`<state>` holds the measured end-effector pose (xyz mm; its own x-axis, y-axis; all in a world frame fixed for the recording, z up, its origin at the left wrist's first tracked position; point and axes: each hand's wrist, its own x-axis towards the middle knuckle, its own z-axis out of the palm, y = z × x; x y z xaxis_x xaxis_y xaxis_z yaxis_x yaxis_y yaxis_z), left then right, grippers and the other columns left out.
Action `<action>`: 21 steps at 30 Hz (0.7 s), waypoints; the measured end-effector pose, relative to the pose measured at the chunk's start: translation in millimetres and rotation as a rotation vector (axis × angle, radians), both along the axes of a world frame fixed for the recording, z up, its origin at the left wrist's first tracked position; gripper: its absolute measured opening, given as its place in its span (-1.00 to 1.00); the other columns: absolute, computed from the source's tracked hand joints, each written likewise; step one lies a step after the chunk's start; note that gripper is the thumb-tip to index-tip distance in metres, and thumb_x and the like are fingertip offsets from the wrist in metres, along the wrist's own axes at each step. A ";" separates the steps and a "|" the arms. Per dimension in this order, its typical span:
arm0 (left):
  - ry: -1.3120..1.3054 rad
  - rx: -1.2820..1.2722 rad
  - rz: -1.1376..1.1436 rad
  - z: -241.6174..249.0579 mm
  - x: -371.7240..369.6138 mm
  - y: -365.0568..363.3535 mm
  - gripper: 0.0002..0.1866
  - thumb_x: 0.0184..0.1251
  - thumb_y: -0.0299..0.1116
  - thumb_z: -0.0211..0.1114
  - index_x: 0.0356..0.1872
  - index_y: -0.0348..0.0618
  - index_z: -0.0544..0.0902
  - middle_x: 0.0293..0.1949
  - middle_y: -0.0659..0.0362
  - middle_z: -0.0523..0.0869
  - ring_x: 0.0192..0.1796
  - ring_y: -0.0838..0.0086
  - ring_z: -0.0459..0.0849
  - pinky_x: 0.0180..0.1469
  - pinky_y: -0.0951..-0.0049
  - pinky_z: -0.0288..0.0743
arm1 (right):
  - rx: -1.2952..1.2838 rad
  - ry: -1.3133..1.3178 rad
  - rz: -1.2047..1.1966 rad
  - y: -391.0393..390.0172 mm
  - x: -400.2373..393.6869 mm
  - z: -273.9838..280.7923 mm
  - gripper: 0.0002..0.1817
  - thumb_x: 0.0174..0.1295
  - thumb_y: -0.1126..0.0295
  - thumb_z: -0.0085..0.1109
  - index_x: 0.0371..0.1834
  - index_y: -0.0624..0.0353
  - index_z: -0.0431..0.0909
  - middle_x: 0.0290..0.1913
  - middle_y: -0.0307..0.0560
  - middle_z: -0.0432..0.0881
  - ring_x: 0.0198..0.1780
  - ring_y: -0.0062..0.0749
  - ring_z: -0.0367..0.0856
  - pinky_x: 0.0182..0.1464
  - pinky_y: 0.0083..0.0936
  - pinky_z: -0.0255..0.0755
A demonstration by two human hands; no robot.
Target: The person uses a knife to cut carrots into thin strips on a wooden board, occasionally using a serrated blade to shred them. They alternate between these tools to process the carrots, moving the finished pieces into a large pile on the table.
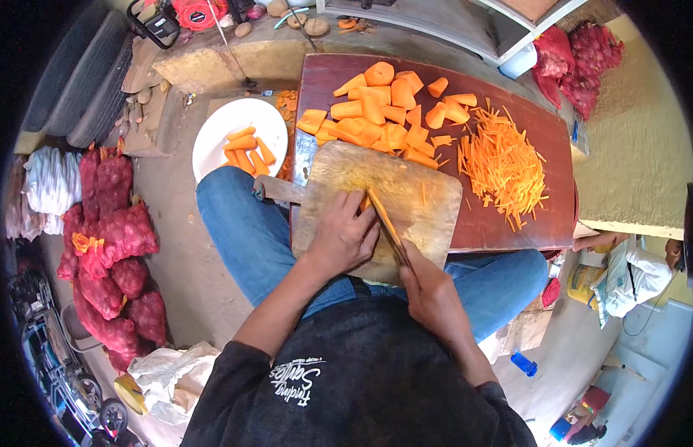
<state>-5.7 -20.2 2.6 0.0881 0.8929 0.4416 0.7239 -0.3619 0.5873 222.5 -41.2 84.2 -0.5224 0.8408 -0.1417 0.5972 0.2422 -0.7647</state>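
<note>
My right hand grips the knife; my left hand bends its fingers beside it, hold unclear; a slipping board could cause cuts.

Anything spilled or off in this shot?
Two minor things. Orange scraps show low down between the white plate and red table, off both, so possibly spilled; whether a container holds them isn't clear. The cutting board also juts past the table's edge, which looks a bit precarious.
</note>
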 end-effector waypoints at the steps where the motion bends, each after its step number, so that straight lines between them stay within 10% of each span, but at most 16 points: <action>1: -0.015 -0.004 0.003 -2.9 0.4 -0.4 -0.75 0.28 -0.43 0.54 -0.06 -0.29 0.78 0.02 -0.11 0.66 0.03 -0.04 0.66 0.06 -0.03 0.61 | 0.022 0.025 0.014 9.0 -7.0 -6.7 -0.42 0.67 0.41 0.20 0.69 0.26 0.37 0.14 0.48 0.77 0.16 0.52 0.75 0.17 0.18 0.65; 21: -0.061 -0.016 -0.063 -17.1 -9.4 -1.5 -0.75 0.23 -0.61 0.49 -0.07 -0.32 0.72 -0.04 -0.11 0.62 0.03 -0.07 0.65 0.10 0.04 0.61 | -0.070 0.057 -0.040 51.8 -32.3 -12.1 -0.50 0.72 0.32 0.13 0.64 0.18 0.49 0.15 0.52 0.76 0.22 0.51 0.75 0.22 0.07 0.65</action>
<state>-15.2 -21.7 -14.5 0.1181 0.8935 0.4333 0.6625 -0.3960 0.6359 190.3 10.6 72.0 -0.4971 0.8506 -0.1716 0.5606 0.1639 -0.8117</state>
